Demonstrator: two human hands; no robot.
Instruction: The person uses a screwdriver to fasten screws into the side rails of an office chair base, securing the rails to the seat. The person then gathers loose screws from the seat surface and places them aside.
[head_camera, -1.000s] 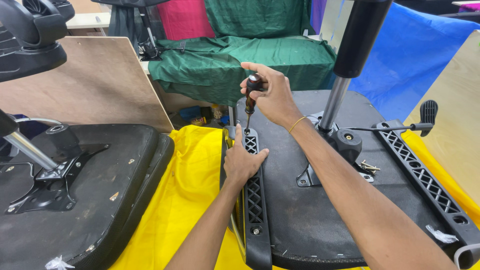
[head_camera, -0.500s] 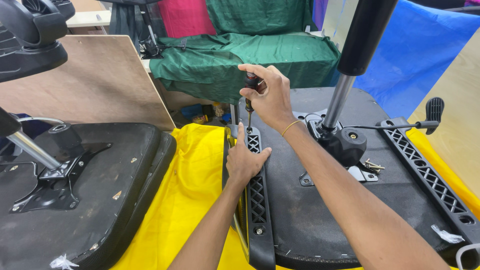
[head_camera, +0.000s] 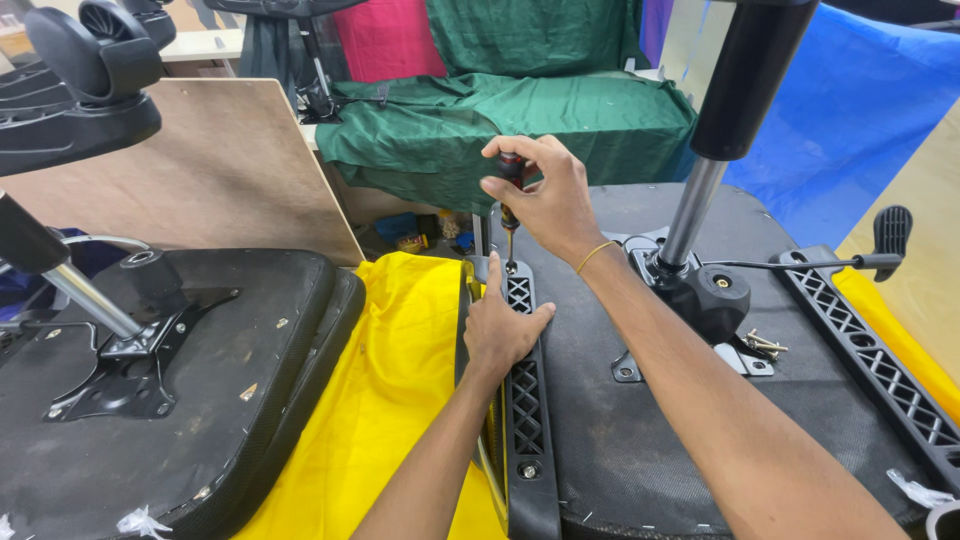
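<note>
Since a second ago my right hand (head_camera: 545, 195) has stayed pinching the screwdriver (head_camera: 510, 205) upright, left hand (head_camera: 500, 330) pressing fingers together on the bracket (head_camera: 520, 390) below, driving continues.

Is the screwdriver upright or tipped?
Upright: the right hand grips the screwdriver handle on top, tip down at the armrest bracket.

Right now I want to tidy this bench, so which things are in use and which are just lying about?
In use:
right hand gripping the screwdriver
left hand pressing the black armrest bracket
upturned chair seat

Lying about:
second seat base
loose screws
green cloth
plywood board
yellow cloth
</note>
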